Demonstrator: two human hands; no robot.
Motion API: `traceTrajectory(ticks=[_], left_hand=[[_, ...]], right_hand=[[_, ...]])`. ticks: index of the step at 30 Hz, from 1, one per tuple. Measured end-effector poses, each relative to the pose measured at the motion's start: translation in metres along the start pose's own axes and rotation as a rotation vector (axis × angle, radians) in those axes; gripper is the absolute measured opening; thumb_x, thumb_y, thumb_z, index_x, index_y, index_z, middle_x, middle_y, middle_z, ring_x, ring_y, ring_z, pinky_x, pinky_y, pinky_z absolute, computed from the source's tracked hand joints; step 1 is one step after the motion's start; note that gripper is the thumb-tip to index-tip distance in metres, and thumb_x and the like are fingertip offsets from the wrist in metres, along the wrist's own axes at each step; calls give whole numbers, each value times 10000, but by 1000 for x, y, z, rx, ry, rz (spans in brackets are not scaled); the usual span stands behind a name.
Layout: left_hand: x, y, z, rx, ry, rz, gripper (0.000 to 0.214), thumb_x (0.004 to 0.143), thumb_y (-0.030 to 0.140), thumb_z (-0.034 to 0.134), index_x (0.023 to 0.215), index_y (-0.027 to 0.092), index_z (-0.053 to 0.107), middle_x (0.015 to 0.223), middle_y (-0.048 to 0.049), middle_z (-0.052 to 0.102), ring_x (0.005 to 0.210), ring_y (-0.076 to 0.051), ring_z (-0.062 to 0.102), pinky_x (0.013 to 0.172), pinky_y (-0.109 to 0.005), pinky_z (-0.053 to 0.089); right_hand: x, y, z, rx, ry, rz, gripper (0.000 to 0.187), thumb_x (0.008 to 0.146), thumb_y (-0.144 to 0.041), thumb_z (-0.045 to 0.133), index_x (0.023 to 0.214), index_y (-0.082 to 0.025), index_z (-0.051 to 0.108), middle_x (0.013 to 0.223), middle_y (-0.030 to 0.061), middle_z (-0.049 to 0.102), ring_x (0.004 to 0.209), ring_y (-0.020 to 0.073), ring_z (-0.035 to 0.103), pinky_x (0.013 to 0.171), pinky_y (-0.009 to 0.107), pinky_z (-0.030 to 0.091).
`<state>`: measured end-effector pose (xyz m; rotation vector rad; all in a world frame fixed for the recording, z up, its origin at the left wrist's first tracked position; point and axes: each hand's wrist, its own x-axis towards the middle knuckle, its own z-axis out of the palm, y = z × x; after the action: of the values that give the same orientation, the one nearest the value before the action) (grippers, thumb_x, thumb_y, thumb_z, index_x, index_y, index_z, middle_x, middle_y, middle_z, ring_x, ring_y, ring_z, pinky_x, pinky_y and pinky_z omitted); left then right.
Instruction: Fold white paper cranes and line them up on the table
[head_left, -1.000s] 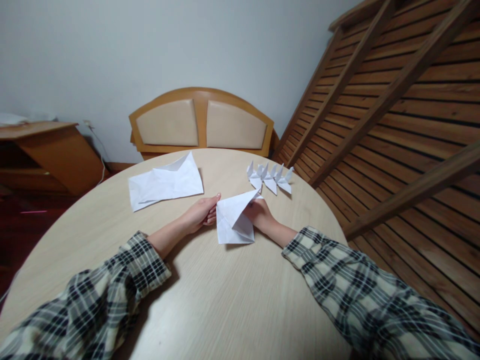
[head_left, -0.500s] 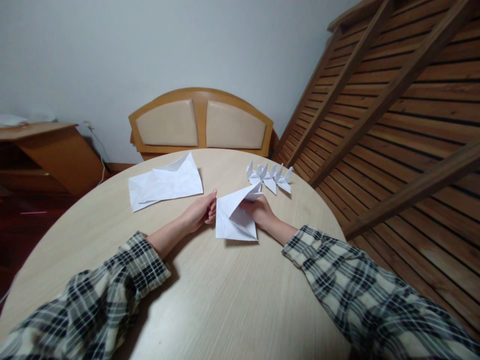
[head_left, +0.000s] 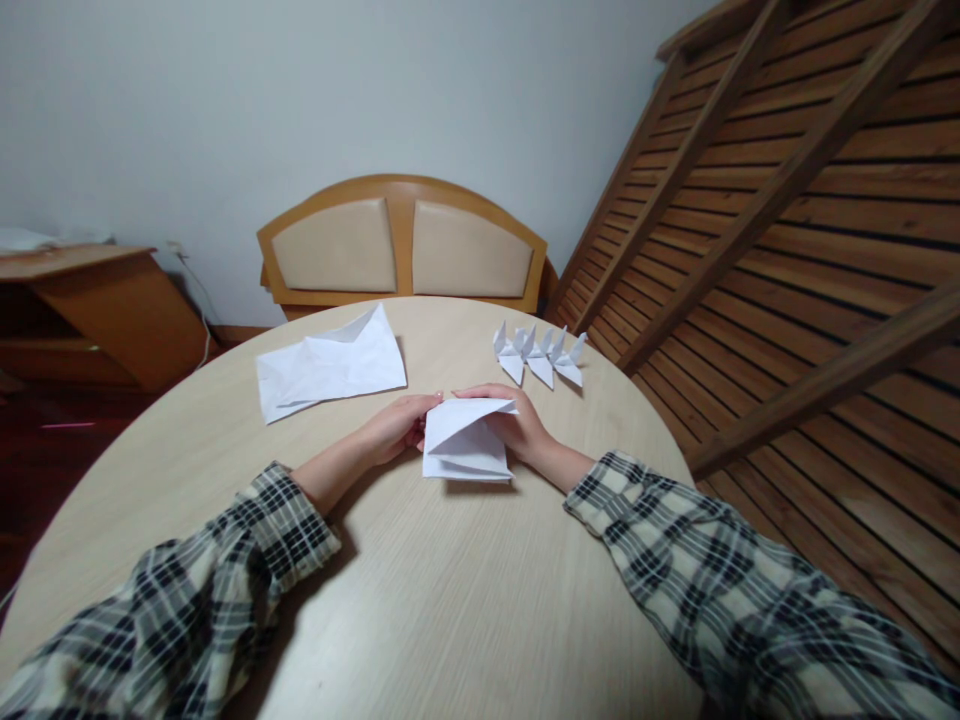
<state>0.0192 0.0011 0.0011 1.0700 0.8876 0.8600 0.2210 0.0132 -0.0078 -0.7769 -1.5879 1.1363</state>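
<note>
A white sheet of folded paper [head_left: 466, 446] is held just over the table in front of me, its layers partly gaping. My left hand [head_left: 397, 428] pinches its left edge, with the thumb on top and the other fingers curled beneath. From the right, my right hand [head_left: 517, 425] grips the far right side, and some of its fingers are hidden behind the paper. Beyond that hand several white origami cranes [head_left: 540, 360] stand in a row. More creased white paper [head_left: 330, 365] lies to the far left of my left hand.
The round, light wood table [head_left: 420, 600] fills the space before me. Past its far edge is a padded headboard [head_left: 405, 245] against the wall. A slatted wooden frame [head_left: 795, 250] leans at the right, and a wooden desk [head_left: 105, 310] stands at the left.
The paper's raised upper flap has come down, so the sheet looks flatter and more squarish. My right hand's fingers have moved to its far edge, nearer to my left hand.
</note>
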Motion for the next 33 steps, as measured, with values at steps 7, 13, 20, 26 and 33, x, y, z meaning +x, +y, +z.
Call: traceTrajectory(ticks=[7, 13, 20, 26, 33], left_hand=[[-5, 6, 7, -106, 52, 22, 206, 803, 307, 710, 780, 106, 671, 679, -55, 677, 559, -137, 579, 529, -241, 420], [-5, 6, 11, -163, 133, 38, 210, 857, 303, 655, 770, 112, 642, 631, -34, 658, 526, -128, 560, 530, -237, 432], [-3, 6, 10, -89, 104, 39, 239, 809, 336, 698, 837, 101, 667, 731, -70, 693, 597, -147, 597, 543, -238, 441], [-1, 0, 9, -27, 192, 100, 238, 753, 339, 735, 820, 128, 651, 707, -39, 673, 569, -133, 572, 509, -228, 410], [4, -3, -7, 108, 503, 355, 352, 724, 485, 744, 728, 162, 604, 639, 12, 573, 573, -121, 493, 493, -209, 364]], right_hand=[[1, -3, 3, 96, 7, 24, 224, 686, -378, 792, 862, -240, 789, 1067, 71, 769, 1023, 248, 697, 989, 457, 482], [1, -4, 3, 169, 25, 60, 135, 701, -321, 738, 791, -234, 790, 1066, 69, 768, 1035, 242, 693, 1020, 457, 468], [4, 2, -1, 30, 75, -14, 119, 740, -293, 688, 797, -258, 786, 1098, 50, 758, 1065, 234, 674, 1025, 463, 456], [2, 1, 0, -66, 33, -74, 223, 769, -161, 580, 806, -269, 771, 1169, 32, 730, 1135, 214, 639, 1056, 450, 432], [0, 0, 3, 23, -93, 95, 306, 762, -132, 541, 951, -233, 760, 1050, 44, 741, 950, 191, 667, 900, 396, 537]])
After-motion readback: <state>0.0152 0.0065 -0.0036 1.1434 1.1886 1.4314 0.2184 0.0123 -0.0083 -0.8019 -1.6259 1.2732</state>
